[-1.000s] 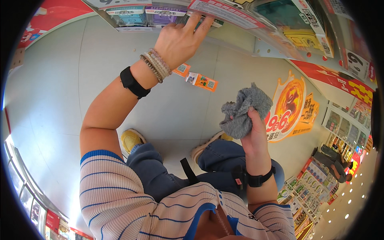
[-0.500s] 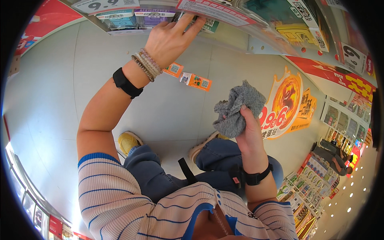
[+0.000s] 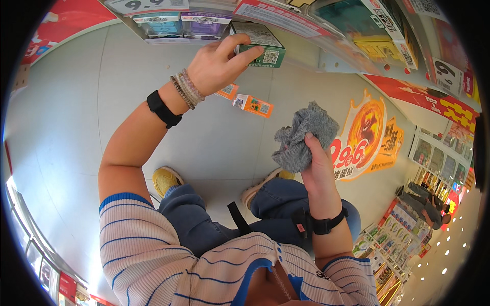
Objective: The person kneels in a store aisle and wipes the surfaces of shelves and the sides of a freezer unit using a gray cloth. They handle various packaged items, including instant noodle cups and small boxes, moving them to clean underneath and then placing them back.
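Note:
My left hand point(image 3: 217, 66) reaches up to the shelf edge and grips a small green and white box point(image 3: 263, 48) between thumb and fingers. The near end of the box sticks out past the shelf front; its far part lies back under the price strip. In my right hand point(image 3: 319, 166) a crumpled grey cloth point(image 3: 306, 135) is bunched up, with the thumb pressed on it. The cloth hangs in the air over the floor, apart from the shelf.
Beside the box are a purple package point(image 3: 204, 25) and a blue package point(image 3: 157, 24). A yellow item point(image 3: 377, 48) sits farther right on the shelf. Orange stickers point(image 3: 253, 106) and a round food decal point(image 3: 366, 127) lie on the floor. People point(image 3: 426, 206) stand at the far right.
My left hand has drawn the green and white box partly out over the shelf edge, toward me. The cloth in my right hand has barely moved.

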